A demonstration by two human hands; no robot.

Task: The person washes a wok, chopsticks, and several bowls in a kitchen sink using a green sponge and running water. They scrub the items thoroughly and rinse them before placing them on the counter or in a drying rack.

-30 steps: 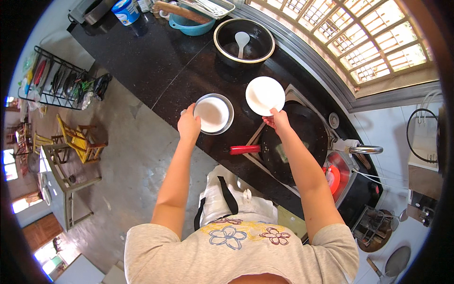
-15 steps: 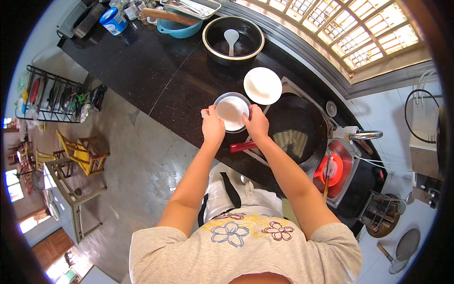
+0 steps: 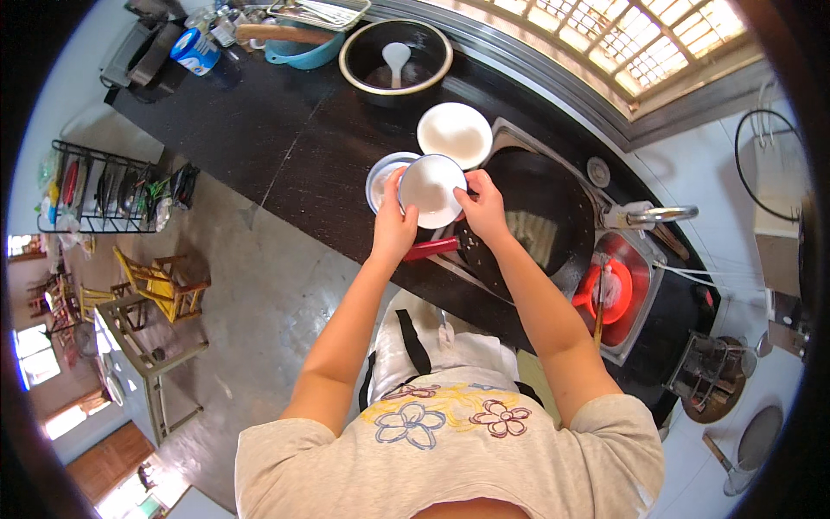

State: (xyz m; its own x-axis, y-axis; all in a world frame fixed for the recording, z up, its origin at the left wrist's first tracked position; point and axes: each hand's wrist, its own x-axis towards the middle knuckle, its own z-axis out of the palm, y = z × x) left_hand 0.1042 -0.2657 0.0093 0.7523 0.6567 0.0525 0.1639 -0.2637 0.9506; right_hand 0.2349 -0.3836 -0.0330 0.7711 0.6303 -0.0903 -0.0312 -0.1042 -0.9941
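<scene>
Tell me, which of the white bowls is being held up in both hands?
The blue-rimmed white bowl between the left hand and right hand. The plain white bowl sits untouched farther back, and another dish lies partly hidden beneath the held one.

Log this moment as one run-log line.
left hand: grips white bowl | right hand: grips same bowl | below: plate on black counter

Home kitchen, we judge. We see a black table (image 3: 259,130) carrying a wok (image 3: 540,216) over a sunken burner, a lidless rice cooker pot (image 3: 395,56), white bowls, a steel sink (image 3: 640,285), and a wire dish rack (image 3: 104,186).
</scene>
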